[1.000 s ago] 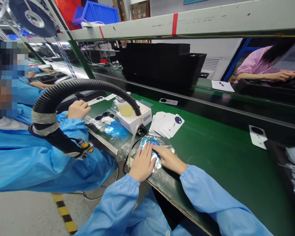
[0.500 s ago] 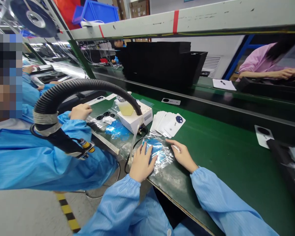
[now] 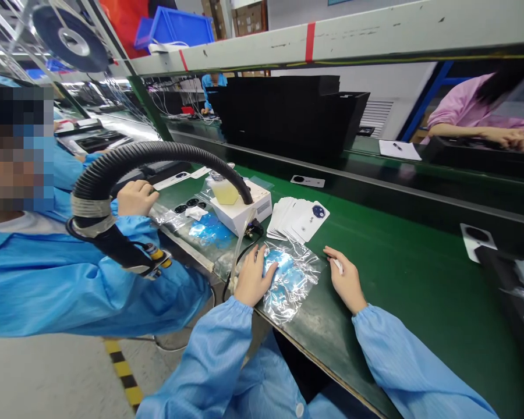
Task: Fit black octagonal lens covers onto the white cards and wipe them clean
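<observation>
Crinkled clear plastic with blue film pieces (image 3: 290,279) lies at the bench's front edge. My left hand (image 3: 251,279) rests flat along its left side, fingers stretched out and the thumb over the film. To the right of the plastic, apart from it, my right hand (image 3: 346,279) is curled around a small white object (image 3: 338,266), mostly hidden in the fingers. Beyond the plastic, white phone-shaped cards (image 3: 303,221) are fanned in a pile, the top one showing a dark round camera print. Left of them stands a white box (image 3: 257,203) with a bottle of yellowish liquid (image 3: 225,192).
A black corrugated hose (image 3: 157,152) arches over the left side, near a co-worker in a blue sleeve (image 3: 70,267). More blue film (image 3: 209,230) lies by the box. Black trays (image 3: 288,116) are stacked behind. Another black tray (image 3: 506,291) sits at right.
My right hand has moved right, away from the plastic, with the white object still in it. The plastic now lies more spread out, nearer the front edge. My left hand stays beside it.
</observation>
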### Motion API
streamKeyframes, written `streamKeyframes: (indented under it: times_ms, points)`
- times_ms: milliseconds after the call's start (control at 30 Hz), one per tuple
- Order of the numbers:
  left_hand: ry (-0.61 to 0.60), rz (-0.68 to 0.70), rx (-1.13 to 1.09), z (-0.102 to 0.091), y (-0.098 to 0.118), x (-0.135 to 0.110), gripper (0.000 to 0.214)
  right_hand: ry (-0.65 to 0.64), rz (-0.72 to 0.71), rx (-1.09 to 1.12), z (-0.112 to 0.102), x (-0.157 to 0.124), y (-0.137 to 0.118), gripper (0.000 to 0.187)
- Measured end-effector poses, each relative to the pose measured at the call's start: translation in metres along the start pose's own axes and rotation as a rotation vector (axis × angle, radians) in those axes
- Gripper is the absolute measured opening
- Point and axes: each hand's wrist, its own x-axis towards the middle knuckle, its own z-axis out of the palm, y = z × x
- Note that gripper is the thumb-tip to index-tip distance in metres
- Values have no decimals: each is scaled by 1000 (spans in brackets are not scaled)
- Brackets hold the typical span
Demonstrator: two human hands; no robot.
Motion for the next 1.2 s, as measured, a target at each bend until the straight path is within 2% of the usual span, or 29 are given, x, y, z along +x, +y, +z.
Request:
streamKeyframes:
  times_ms: [167, 333, 467, 600, 700, 833, 933, 1200]
  points:
    - [18, 5, -48, 7, -5, 5, 29, -158, 63, -40, 2, 18, 2, 24]
    - [-7, 30, -52, 5, -8, 9, 28, -358, 60, -159, 12, 61, -17, 24]
    - [-110, 96, -63, 0, -8, 10, 35, -498, 1, -268, 27, 80, -32, 25]
    - [-250, 137, -82, -2, -7, 9, 45, -510, -79, -388, 43, 80, -39, 26]
    - [-286, 115, -88, -3, -6, 10, 48, -502, -181, -423, 45, 73, -45, 26]
    - [-293, 77, -117, -3, -5, 11, 48, -479, -358, -385, 34, 58, -58, 13]
    - [-286, 45, -147, -3, -4, 12, 47, -460, -446, -322, 22, 49, -66, 24]
    - [-298, 33, -201, -5, -9, 11, 49, -480, -480, -190, 11, 38, -62, 29]
